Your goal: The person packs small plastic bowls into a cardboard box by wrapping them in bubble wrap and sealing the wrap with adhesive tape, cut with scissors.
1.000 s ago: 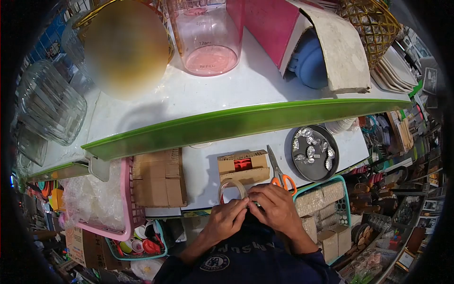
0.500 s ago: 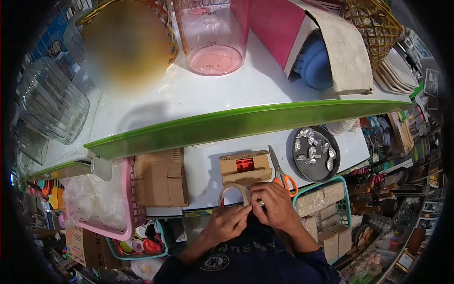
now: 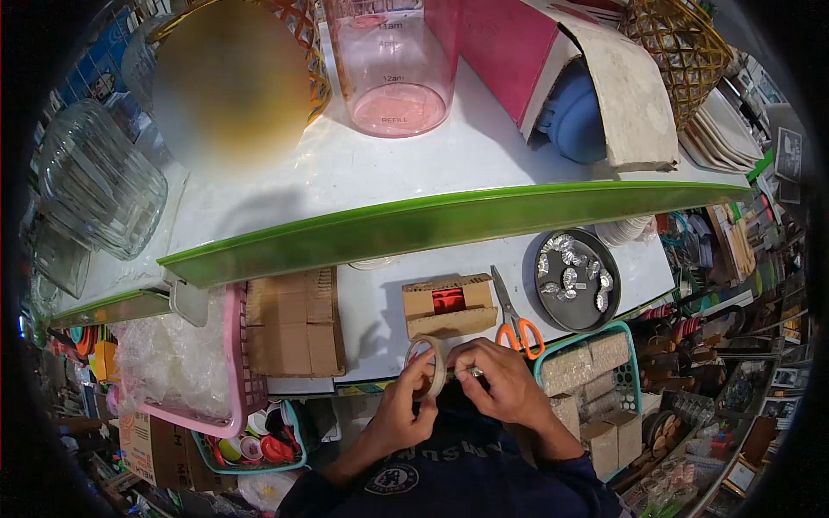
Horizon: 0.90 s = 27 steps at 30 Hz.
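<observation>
A roll of tape is tilted up in my left hand, whose fingers reach into its ring. Right beside it, my right hand is closed in a pinch. A small shiny spot shows at its fingers, but what they hold is too small to make out. Just beyond both hands sits a small cardboard box with something red showing through its opening. Scissors with orange handles lie to the right of the box, blades pointing away from me.
A dark round pan holds several crinkled foil cups. A larger cardboard box stands left, by a pink basket of bubble wrap. A teal basket holds wrapped boxes at right. The green-edged shelf overhangs the work surface.
My left hand has turned the tape roll more upright and put its fingers into the ring. My right hand has shifted slightly and stays pinched beside it.
</observation>
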### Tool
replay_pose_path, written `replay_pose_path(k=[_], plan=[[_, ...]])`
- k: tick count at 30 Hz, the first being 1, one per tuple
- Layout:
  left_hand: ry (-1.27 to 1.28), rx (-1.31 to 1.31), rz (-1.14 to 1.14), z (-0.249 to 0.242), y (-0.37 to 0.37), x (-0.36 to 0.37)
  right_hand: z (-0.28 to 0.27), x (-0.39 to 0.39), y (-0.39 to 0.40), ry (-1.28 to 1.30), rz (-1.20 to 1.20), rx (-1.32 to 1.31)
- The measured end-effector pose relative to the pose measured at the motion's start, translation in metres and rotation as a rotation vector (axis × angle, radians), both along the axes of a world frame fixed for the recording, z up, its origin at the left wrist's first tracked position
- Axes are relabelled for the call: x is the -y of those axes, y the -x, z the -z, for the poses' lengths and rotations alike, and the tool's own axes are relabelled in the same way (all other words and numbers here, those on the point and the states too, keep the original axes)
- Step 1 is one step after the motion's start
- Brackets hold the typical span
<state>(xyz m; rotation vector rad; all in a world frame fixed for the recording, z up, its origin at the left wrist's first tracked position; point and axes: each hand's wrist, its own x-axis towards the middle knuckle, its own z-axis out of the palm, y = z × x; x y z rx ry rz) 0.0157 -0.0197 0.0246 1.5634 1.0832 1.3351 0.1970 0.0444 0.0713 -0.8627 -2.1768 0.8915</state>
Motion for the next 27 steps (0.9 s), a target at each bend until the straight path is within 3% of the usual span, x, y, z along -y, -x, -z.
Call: replay_pose_path(k=[1, 4, 7, 27], plan=[[0.125, 0.058, 0.005, -0.003, 0.0, 0.001, -0.001, 0.001, 0.001, 0.0, -0.001, 0.0], [0.168, -0.032, -0.024, -0.006, 0.002, 0.002, -0.005, 0.004, 0.005, 0.007, -0.029, 0.011], [0.138, -0.18, 0.016, -0.005, 0.004, 0.0, -0.007, 0.009, 0.007, 0.096, 0.007, 0.027], [0.042, -0.176, -0.135, -0.005, -0.008, -0.003, -0.002, 0.014, 0.004, 0.147, -0.012, 0.058]])
